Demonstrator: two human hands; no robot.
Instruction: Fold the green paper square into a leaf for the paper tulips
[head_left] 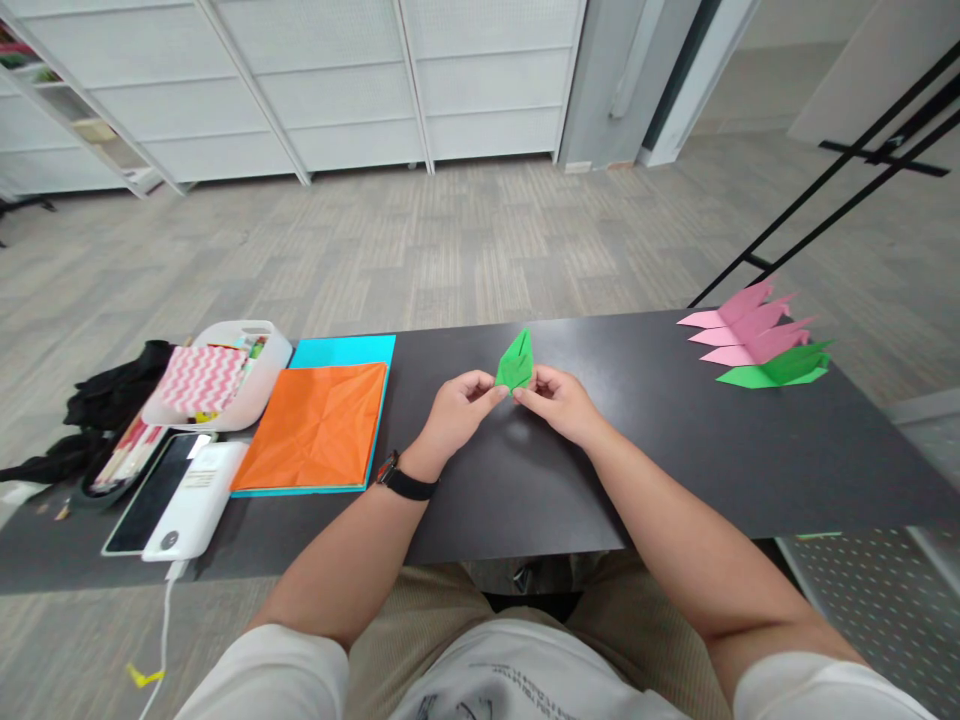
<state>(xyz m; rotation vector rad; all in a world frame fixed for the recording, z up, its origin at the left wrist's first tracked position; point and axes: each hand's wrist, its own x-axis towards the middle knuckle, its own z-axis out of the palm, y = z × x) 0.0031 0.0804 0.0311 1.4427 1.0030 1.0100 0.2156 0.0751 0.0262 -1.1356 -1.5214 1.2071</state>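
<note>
Both hands meet over the middle of a black table [645, 470]. My left hand [459, 405] and my right hand [559, 400] pinch the lower end of a folded green paper piece [516, 362], which stands pointed upward between the fingertips. A black band circles my left wrist. At the far right of the table lies a fan of folded paper pieces, several pink [750, 325] on top and green ones [780, 368] below.
A stack of paper sheets, orange [319, 425] over blue [343, 350], lies left of my hands. Further left are a white tray with patterned paper [217, 375], a phone [150, 495], a white power bank [196, 500] with cable, a pencil case and black cloth [112, 390].
</note>
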